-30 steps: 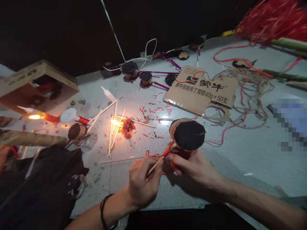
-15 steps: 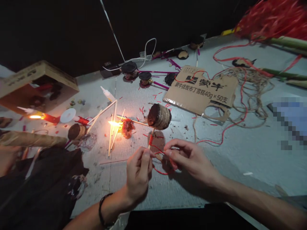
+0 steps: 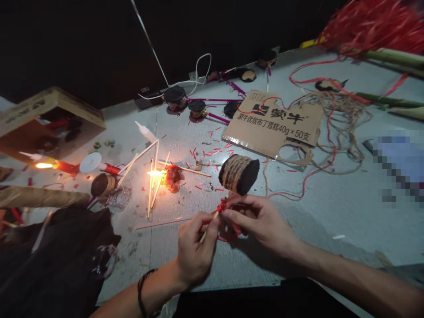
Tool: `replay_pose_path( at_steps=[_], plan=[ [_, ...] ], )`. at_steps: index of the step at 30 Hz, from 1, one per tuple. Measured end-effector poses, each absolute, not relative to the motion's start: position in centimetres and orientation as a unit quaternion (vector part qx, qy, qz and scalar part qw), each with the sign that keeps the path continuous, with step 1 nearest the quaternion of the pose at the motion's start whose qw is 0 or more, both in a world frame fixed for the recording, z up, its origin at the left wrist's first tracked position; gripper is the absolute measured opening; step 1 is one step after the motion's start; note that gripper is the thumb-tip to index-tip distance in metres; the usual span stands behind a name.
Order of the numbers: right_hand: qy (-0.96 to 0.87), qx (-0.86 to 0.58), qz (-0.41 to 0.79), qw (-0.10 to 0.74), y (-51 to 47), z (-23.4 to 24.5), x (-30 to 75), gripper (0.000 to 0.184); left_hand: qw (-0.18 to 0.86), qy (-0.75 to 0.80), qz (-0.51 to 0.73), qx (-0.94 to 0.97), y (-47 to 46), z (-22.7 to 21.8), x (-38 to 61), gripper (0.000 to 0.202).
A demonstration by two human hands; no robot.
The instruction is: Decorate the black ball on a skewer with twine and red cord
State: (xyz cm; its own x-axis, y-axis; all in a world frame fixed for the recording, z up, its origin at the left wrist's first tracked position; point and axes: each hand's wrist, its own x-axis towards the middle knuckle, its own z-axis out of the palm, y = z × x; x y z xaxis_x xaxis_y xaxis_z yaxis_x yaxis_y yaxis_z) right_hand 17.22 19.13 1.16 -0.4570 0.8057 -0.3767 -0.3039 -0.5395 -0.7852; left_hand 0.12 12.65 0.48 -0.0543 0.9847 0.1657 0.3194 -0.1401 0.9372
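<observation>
My left hand [image 3: 197, 247] is closed, its thumb and fingers pinching a thin wooden stick. At the stick's top sits a small drum [image 3: 239, 174] with a black face and rows of twine round its side, tilted to the right. Red cord [image 3: 221, 205] is wound round the stick just below the drum. My right hand [image 3: 261, 221] is closed on the red cord, its thumb and forefinger pressed close to the stick. A loop of the cord hangs beneath the hands, and the fingers partly hide it.
A flame [image 3: 155, 173] burns among thin wooden sticks left of the drum. Printed cardboard [image 3: 274, 123] lies behind, beside tangled twine [image 3: 347, 119]. Small drums with purple sticks stand along the back. Black cloth [image 3: 66, 247] and an open carton [image 3: 53, 115] are at left.
The drum has turned, its black face now to the right, and shifted right and slightly down. My right hand has come in against the stick, and the cord stretch between my hands has shortened.
</observation>
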Motion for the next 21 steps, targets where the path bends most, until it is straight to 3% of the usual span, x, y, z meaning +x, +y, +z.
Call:
replay_pose_path(
  at_steps=[11, 21],
  plan=[
    [-0.382, -0.339, 0.787, 0.345, 19.54, 1.52, 17.86, 0.033, 0.183, 0.52, 0.447, 0.705, 13.31, 1.25, -0.39, 0.015],
    [-0.403, -0.307, 0.798, 0.326, 19.67, 1.82, 17.94, 0.026, 0.184, 0.556, 0.453, 0.672, 13.08, 0.76, -0.24, 0.016]
  ],
)
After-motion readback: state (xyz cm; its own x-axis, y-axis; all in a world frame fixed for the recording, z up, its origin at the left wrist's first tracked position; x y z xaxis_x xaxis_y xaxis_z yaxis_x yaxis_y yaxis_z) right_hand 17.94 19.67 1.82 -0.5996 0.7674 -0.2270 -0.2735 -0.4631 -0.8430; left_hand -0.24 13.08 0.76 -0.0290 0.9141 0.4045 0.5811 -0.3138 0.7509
